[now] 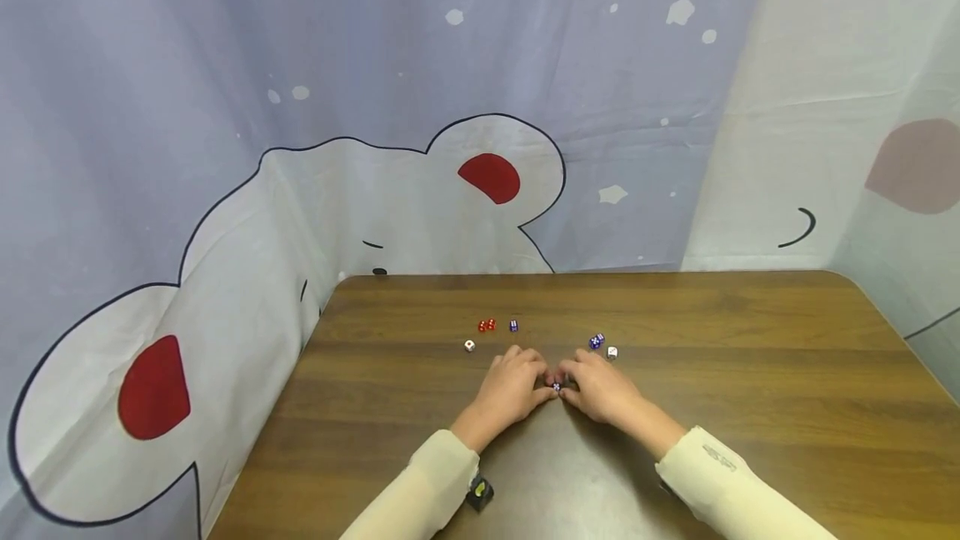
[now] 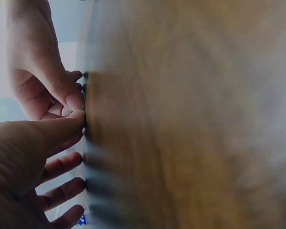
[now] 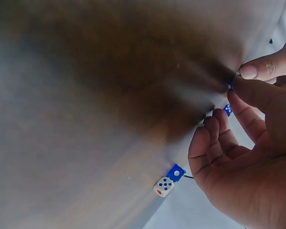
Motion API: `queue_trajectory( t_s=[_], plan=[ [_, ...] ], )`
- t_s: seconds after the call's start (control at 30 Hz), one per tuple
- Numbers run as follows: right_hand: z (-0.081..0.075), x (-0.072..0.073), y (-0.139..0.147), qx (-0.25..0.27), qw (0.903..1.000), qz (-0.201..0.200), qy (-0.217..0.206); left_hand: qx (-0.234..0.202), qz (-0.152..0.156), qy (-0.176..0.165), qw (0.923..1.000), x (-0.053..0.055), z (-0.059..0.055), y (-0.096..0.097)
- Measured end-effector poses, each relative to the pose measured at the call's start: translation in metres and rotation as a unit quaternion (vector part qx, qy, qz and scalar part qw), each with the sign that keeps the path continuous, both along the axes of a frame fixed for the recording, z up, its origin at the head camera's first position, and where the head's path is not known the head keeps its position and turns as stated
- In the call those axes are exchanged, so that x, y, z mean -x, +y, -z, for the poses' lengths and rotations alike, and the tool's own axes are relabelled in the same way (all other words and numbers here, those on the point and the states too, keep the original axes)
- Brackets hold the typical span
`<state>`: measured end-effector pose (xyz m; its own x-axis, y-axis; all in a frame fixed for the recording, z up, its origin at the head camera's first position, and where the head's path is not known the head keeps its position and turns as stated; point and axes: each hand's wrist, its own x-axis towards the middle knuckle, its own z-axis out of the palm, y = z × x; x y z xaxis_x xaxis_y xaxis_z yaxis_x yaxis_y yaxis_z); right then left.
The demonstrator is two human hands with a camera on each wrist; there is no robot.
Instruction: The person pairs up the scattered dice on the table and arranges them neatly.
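Note:
Both hands meet over the table, fingertips around a small blue die (image 1: pixel 557 387). My left hand (image 1: pixel 513 386) comes from the left and holds the die at the tips of thumb and forefinger, its other fingers spread down to the wood. From the other side my right hand (image 1: pixel 600 387) pinches at the same die, thumb and forefinger close against it. In the right wrist view only a sliver of the blue die (image 3: pixel 230 83) shows between the fingers. The left wrist view has the thumb tips of both hands touching, with the die hidden behind them.
Beyond the left hand lie two red dice (image 1: pixel 487 325), a white die (image 1: pixel 469 346) and a blue die (image 1: pixel 513 326). Past the right hand are two blue dice (image 1: pixel 596 341) and a white die (image 1: pixel 612 352). A patterned curtain (image 1: pixel 420 207) hangs behind the wooden table (image 1: pixel 360 407).

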<state>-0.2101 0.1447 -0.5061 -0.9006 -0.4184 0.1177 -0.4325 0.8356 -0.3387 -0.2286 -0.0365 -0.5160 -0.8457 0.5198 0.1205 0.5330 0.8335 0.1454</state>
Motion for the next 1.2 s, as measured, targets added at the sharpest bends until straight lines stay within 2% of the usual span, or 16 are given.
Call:
queue_trajectory(
  t_s=[0.23, 0.43, 0.63, 0.9, 1.2],
  plan=[
    [-0.001, -0.013, 0.000, 0.002, 1.0000, 0.000, -0.005, 0.002, 0.004, 0.004, 1.0000, -0.013, -0.003, 0.000],
    [-0.003, -0.027, 0.003, 0.005, 0.9999, -0.013, 0.007, 0.005, 0.010, -0.001, 0.9999, -0.023, -0.004, 0.000],
    [-0.004, -0.039, 0.003, 0.009, 0.9998, -0.012, -0.010, 0.014, 0.016, -0.006, 0.9997, -0.033, -0.003, 0.000],
    [0.001, -0.048, 0.002, 0.017, 0.9995, -0.026, -0.002, 0.019, 0.024, -0.020, 0.9993, -0.045, -0.004, -0.002],
    [0.001, -0.060, 0.003, 0.021, 0.9989, -0.042, -0.007, 0.014, 0.042, -0.010, 0.9990, -0.057, -0.004, -0.006]
  ],
)
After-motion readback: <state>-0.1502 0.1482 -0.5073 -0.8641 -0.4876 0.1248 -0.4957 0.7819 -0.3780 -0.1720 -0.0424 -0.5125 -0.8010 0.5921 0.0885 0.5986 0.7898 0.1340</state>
